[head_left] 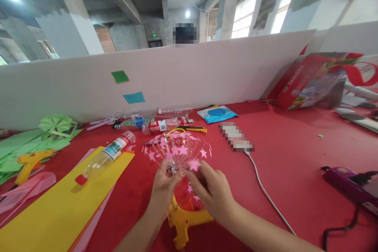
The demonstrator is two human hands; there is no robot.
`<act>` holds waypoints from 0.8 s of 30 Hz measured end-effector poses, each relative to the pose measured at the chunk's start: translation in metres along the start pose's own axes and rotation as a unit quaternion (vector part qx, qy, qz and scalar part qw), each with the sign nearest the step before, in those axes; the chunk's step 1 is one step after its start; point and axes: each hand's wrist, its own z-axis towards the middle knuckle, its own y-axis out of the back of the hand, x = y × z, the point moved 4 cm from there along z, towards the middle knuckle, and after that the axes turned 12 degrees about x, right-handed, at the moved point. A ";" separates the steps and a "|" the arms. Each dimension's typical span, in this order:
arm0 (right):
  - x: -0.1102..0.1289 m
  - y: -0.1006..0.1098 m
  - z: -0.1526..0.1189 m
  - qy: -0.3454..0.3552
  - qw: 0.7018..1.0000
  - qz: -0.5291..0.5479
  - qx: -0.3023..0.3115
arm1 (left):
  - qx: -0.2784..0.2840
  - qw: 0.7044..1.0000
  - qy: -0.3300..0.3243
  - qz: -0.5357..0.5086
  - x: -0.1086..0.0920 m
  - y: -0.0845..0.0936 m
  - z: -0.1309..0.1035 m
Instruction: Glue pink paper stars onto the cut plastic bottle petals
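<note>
A clear plastic bottle piece, cut into spreading strips with pink stars on them, is held above the red table. My left hand is closed around its narrow middle. The fingers of my right hand pinch one of the strips, beside a pink star near the fingertips. Several other stars hang around the piece, some below my right hand. Under my hands lies a yellow glue gun, partly covered by my right wrist. Just beyond the strips are yellow-handled scissors and a yellow utility knife.
At left, a clear bottle with a red cap lies on yellow paper; another yellow glue gun rests near green paper. Bottles and blue wipes line the white partition. A cabled phone lies right.
</note>
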 end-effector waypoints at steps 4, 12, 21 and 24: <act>0.005 0.002 -0.001 0.042 0.999 -0.023 -0.005 | -0.021 0.999 0.003 -0.031 -0.004 -0.001 0.000; 0.006 -0.002 -0.005 0.054 0.998 0.000 0.017 | -0.048 0.999 0.005 -0.023 -0.005 0.003 0.001; 0.014 -0.006 -0.009 0.138 0.988 -0.038 0.062 | -0.036 0.999 -0.001 -0.037 -0.006 0.003 -0.002; 0.009 -0.003 -0.014 0.110 0.993 0.021 0.019 | -0.042 0.999 -0.013 -0.008 -0.006 0.004 -0.002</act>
